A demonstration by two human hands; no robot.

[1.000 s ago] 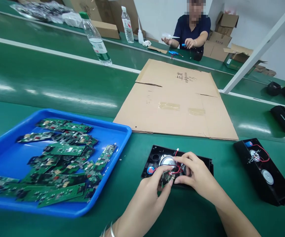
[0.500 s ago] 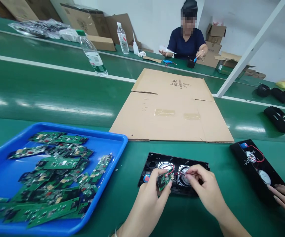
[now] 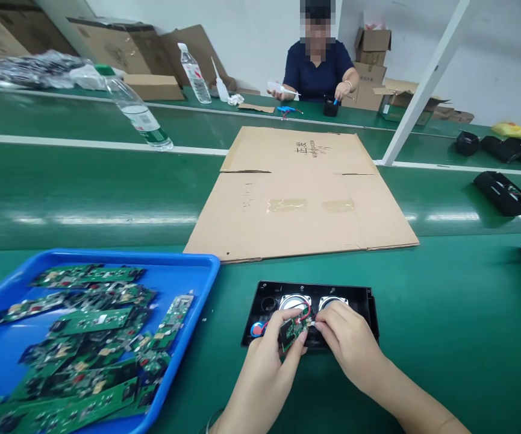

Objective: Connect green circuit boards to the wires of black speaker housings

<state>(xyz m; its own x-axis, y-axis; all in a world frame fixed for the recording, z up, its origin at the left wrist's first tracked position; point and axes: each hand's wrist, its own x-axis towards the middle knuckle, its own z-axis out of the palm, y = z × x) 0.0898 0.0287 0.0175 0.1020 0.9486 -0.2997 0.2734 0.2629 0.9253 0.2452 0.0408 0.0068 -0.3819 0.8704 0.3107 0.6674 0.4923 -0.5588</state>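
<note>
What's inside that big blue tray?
Lots of green circuit boards are piled in the blue tray. The top ones hide parts of those below, and the picture cuts off the tray's near left corner, so I can't count them all.

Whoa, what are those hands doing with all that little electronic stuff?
The left hand pinches a small green circuit board over an open black case with two round silver parts inside. The right hand has its fingertips at the board's edge, but what they grip is too small to tell. More boards lie in a blue tray.
</note>
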